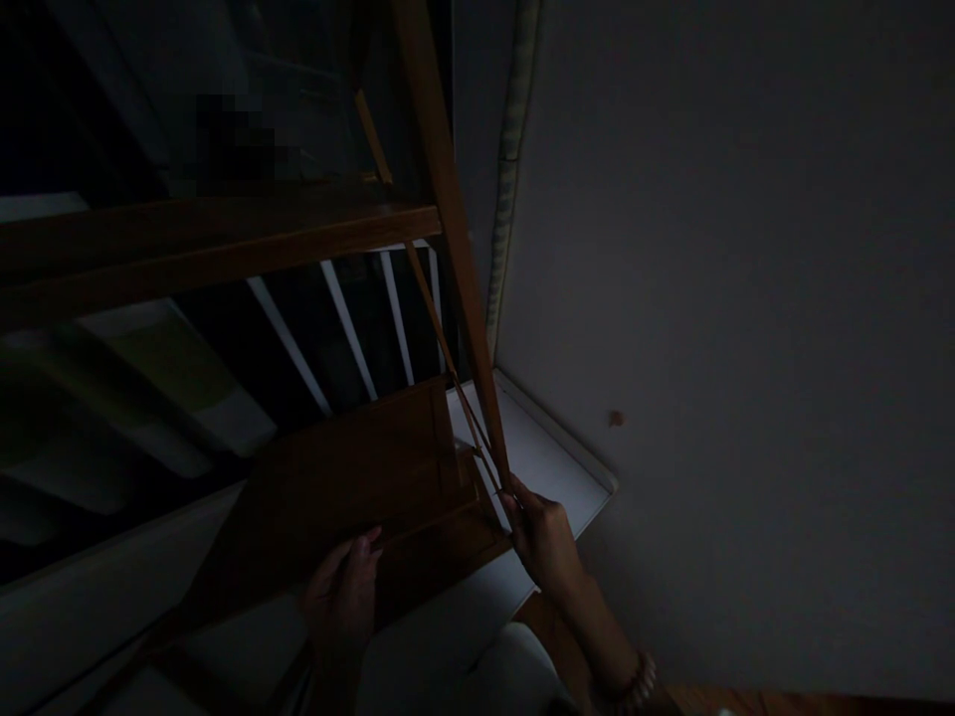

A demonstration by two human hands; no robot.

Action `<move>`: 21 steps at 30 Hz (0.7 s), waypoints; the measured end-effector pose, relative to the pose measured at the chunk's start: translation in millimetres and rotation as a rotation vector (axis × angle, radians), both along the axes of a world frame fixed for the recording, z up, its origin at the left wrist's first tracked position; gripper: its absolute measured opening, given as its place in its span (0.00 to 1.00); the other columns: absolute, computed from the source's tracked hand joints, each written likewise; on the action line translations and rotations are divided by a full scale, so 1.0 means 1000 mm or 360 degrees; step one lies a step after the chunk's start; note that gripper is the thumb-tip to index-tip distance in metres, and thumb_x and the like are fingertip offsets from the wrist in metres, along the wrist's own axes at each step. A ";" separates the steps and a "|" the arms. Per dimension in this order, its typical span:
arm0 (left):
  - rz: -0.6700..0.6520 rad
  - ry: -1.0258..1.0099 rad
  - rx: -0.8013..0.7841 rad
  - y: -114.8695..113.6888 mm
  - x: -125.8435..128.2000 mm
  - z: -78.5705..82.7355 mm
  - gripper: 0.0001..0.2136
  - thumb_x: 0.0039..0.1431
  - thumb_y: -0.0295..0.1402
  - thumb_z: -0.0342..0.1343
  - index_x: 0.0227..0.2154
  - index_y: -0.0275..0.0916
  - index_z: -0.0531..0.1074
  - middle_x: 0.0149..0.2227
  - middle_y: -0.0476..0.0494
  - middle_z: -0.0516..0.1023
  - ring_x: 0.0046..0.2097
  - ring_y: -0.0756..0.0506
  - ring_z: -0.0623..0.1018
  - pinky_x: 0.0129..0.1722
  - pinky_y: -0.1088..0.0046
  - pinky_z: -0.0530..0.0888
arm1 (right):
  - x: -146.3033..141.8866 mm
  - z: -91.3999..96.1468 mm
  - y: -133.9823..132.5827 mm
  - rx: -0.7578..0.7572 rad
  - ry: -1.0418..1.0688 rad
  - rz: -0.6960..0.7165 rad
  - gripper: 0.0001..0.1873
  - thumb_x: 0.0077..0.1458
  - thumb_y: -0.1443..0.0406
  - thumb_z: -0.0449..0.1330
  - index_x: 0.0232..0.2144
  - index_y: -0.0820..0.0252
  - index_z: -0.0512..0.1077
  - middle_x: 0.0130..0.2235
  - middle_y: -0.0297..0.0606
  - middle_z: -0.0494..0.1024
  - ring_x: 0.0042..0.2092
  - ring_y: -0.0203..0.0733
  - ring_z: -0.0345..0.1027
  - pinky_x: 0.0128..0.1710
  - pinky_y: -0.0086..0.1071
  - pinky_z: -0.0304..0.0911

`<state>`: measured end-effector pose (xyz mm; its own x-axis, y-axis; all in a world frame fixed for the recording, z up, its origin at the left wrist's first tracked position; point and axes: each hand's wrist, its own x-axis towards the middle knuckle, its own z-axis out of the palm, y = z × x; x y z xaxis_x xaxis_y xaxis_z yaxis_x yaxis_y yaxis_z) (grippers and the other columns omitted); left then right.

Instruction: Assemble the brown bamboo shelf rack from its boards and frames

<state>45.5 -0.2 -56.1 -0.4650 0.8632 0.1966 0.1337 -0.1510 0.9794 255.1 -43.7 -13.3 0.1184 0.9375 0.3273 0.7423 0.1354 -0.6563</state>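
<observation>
At the left, a green-and-white cloth (168, 368) was seen below the wooden shelf board (298, 227), with white bars (347, 328) beyond. The left hand (343, 587) was held at the near edge of the wooden panel (350, 472), thumb and fingertips brought close together; a thin line was seen running rightward from them, but whether it was pinched could not be told in the dim light. To the right, a thin wooden strip (431, 308) was found slanting down beside the wooden post (455, 229), the two converging at the lower end. That end was gripped by the right hand (541, 532), thumb and fingers closed round it; whether the strip was also caught could not be made out. The post's lower end was seen against the left side of the white ledge (552, 457), short of its right corner; contact was not confirmed. Risks were judged as follows: the post might be swung into the wall (731, 348) if the right grip were loosened, the fingers might be nipped between strip and post, and edges might be misjudged owing to poor light
</observation>
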 end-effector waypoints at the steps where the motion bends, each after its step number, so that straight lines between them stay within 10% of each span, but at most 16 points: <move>1: -0.0026 0.0166 0.0026 -0.001 -0.003 -0.002 0.13 0.45 0.41 0.54 0.18 0.36 0.71 0.24 0.42 0.76 0.25 0.48 0.73 0.26 0.71 0.72 | 0.000 -0.001 0.000 0.0010 -0.0022 0.0005 0.21 0.60 0.62 0.42 0.49 0.65 0.66 0.31 0.44 0.76 0.28 0.39 0.70 0.28 0.27 0.60; 6: -0.0130 0.0646 0.0188 0.000 -0.018 -0.020 0.12 0.41 0.42 0.56 0.22 0.37 0.73 0.27 0.41 0.75 0.29 0.45 0.74 0.35 0.66 0.72 | -0.002 -0.006 0.000 0.0092 -0.0124 -0.0020 0.21 0.60 0.61 0.43 0.43 0.68 0.70 0.25 0.42 0.75 0.24 0.37 0.68 0.25 0.26 0.58; 21: -0.0088 0.0183 -0.0109 -0.013 0.012 -0.014 0.13 0.47 0.41 0.52 0.18 0.37 0.71 0.23 0.42 0.74 0.27 0.47 0.73 0.27 0.69 0.73 | -0.006 -0.008 -0.002 0.0168 -0.0199 -0.0061 0.21 0.60 0.62 0.43 0.49 0.68 0.65 0.27 0.41 0.77 0.24 0.35 0.70 0.23 0.24 0.57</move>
<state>57.4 -13.3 -70.1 -0.3941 0.9002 0.1854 0.2388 -0.0945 0.9665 248.8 -45.5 -20.9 0.1054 0.8926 0.4384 0.8232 0.1690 -0.5420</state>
